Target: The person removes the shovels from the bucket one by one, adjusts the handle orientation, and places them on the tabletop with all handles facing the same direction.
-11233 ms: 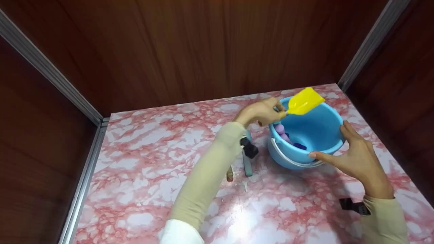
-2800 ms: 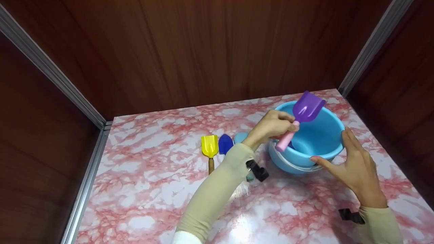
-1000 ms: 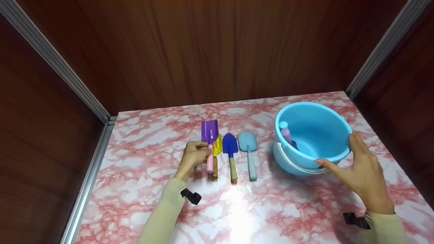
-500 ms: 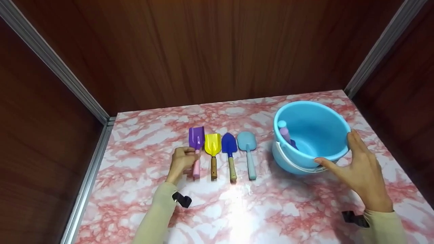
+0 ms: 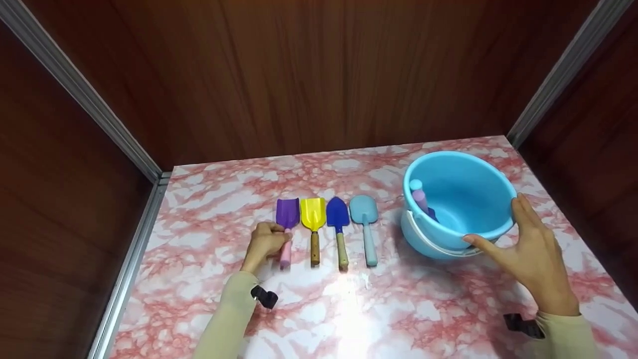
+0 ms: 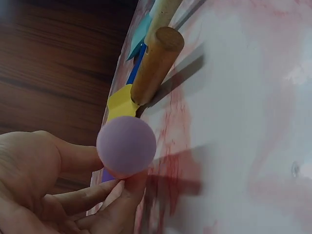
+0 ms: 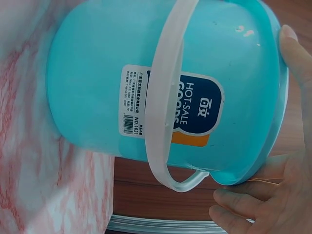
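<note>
Left of centre, left hand (image 5: 265, 242) pinches purple shovel (image 5: 287, 213) by pink handle (image 5: 285, 255); lower right, right hand (image 5: 537, 262) grips bucket (image 5: 466, 182). Gentle release should avoid nudging yellow shovel (image 5: 313, 213).

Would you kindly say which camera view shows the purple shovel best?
The head view: the purple shovel shows its blade and most of its handle there. The left wrist view shows mainly the handle's end and a sliver of blade; the right wrist view, nothing.
</note>
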The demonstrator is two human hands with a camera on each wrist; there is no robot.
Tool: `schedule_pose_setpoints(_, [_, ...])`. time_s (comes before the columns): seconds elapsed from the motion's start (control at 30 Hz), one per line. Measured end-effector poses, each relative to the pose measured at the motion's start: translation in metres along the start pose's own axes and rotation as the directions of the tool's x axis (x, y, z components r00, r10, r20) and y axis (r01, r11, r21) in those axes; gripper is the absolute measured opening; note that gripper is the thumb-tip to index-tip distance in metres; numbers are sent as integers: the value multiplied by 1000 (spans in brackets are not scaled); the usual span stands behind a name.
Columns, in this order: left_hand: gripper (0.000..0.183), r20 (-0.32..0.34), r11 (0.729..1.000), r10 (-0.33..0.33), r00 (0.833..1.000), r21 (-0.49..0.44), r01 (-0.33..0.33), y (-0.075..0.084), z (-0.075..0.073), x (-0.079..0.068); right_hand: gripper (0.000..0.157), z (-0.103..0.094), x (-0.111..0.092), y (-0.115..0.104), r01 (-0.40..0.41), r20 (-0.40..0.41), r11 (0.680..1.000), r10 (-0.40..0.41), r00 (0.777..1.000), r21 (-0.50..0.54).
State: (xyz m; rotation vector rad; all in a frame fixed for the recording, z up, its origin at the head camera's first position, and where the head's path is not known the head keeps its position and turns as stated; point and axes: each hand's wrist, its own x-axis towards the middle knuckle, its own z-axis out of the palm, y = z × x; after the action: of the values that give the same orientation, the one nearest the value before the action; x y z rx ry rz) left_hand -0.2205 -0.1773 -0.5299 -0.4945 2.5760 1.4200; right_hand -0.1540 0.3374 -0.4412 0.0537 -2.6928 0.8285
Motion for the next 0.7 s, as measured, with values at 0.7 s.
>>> schedule_pose_setpoints(0.7, [19,9,983,4,1000,181,-5,6,2,-9,122,1,0,0,13,-24,1000,-13,1000,17])
